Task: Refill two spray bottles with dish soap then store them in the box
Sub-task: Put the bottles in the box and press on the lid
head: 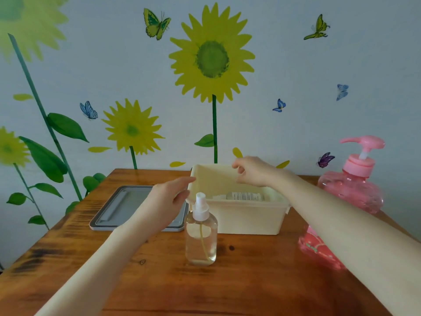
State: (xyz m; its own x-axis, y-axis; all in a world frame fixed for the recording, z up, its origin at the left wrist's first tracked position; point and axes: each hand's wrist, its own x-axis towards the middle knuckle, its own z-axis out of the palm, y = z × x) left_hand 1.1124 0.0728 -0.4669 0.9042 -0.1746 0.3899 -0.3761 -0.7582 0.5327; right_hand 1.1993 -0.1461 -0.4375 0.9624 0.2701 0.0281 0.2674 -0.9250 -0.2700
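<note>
Looking down my own arms, I see the upright spray bottle [201,231] standing on the desk [250,281], just in front of the cream box's [246,218] near left corner. My left hand [169,199] hovers released, fingers loose, near the box's left wall, up and to the left of the bottle's white sprayer cap. My right hand [252,171] hangs over the box's far rim, fingers curled but empty. A second bottle seems to lie on its side inside the box, its label facing up. The bottle's long axis is vertical, and I judge the left hand nearer, so I would drop it back toward me to take the neck.
</note>
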